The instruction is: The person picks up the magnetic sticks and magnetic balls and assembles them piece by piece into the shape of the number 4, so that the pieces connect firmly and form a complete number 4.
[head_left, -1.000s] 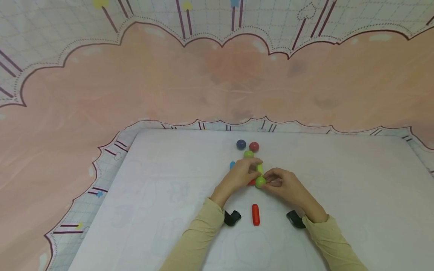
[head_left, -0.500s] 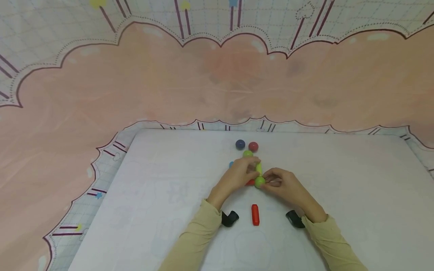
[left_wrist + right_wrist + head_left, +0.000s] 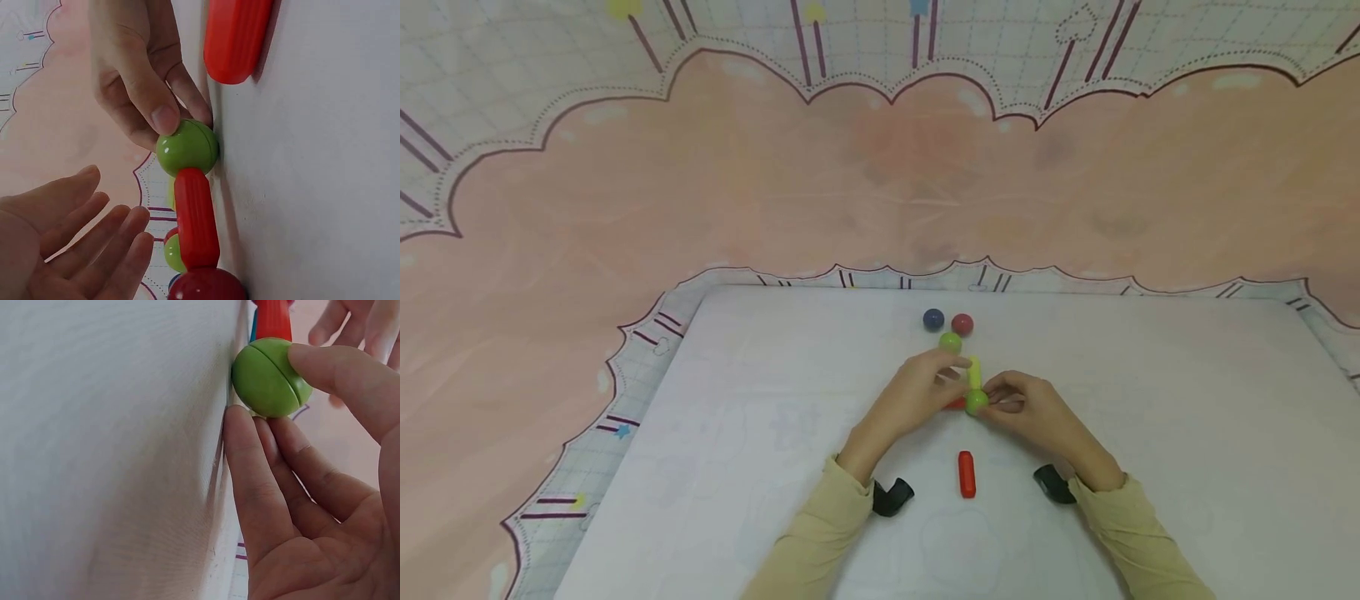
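Observation:
My right hand (image 3: 1033, 412) pinches a green ball (image 3: 977, 402) between thumb and fingers, close over the white tabletop. Joined to this ball is a ribbed red rod (image 3: 197, 219), whose other end meets a dark red ball (image 3: 209, 287). A yellow rod (image 3: 974, 373) runs from the green ball toward the far side. My left hand (image 3: 917, 387) is just left of the yellow rod; in the left wrist view its fingers (image 3: 119, 250) are spread and hold nothing. In the head view this hand hides the dark red ball and most of the red rod.
Beyond the hands sit another green ball (image 3: 951, 342), a blue ball (image 3: 933, 319) and a red ball (image 3: 962, 324). A loose red rod (image 3: 967, 475) lies nearer the person. Black wrist cameras (image 3: 892, 497) show by both cuffs. The white tabletop (image 3: 760, 400) meets a patterned cloth behind.
My left hand has let go of the yellow rod and drawn back slightly left and toward the person, its fingers loosening. My right hand stays on the green ball.

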`<state>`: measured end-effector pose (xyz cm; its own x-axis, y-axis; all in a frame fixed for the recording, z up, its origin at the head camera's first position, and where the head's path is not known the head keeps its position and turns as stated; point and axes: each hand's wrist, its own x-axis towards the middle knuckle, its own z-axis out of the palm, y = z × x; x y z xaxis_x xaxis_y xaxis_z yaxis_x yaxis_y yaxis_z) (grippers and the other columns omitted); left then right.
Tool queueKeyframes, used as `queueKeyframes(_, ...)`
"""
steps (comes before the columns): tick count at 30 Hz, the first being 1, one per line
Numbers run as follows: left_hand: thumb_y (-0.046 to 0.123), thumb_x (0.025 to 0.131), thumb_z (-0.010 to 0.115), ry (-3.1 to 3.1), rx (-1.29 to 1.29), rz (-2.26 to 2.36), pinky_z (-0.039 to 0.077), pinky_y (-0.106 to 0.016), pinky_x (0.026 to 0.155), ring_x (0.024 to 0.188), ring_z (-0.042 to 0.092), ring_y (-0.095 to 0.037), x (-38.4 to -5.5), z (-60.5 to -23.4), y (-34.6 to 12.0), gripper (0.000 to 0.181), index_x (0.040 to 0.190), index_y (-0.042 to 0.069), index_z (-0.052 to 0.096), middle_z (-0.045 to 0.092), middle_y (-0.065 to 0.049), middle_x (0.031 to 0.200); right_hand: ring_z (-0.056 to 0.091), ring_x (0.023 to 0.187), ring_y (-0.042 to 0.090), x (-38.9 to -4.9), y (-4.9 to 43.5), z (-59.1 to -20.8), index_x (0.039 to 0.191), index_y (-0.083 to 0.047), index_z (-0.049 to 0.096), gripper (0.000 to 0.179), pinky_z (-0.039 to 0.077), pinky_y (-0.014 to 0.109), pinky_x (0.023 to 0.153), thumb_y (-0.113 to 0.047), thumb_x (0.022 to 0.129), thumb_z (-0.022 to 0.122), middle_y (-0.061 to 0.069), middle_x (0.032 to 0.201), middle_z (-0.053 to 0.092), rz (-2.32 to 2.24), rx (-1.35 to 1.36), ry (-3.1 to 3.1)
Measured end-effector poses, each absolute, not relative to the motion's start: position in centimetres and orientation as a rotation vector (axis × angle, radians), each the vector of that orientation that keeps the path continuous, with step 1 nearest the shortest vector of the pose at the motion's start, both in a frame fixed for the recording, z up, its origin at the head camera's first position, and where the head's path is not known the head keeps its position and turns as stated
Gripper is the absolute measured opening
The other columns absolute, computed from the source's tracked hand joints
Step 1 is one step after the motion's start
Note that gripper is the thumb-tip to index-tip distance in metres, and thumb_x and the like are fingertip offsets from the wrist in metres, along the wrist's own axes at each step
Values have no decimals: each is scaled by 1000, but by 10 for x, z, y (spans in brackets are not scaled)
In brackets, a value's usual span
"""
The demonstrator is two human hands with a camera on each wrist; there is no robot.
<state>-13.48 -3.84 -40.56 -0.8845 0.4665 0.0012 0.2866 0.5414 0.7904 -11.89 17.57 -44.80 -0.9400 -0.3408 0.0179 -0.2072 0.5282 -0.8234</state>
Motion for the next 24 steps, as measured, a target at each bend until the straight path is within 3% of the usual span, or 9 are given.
queueKeyframes(13,24,93,71,2613,714,1134,52,-24,93,106,64,-13,-103,-404,-47,31,121,10,69,69,-2,118,68,93,19,-119,176,-447,106,-2,67,28,58,34,85,-15,85,79,7,98,71,-1397,-446,2588)
queueKeyframes(24,25,93,71,2636,748,1003,51,-23,94,107,63,-10,-87,-409,-48,32,122,12,69,67,1,122,68,91,18,-120,176,-447,106,-2,68,27,59,33,84,-15,86,78,7,96,70,-1375,-429,2610)
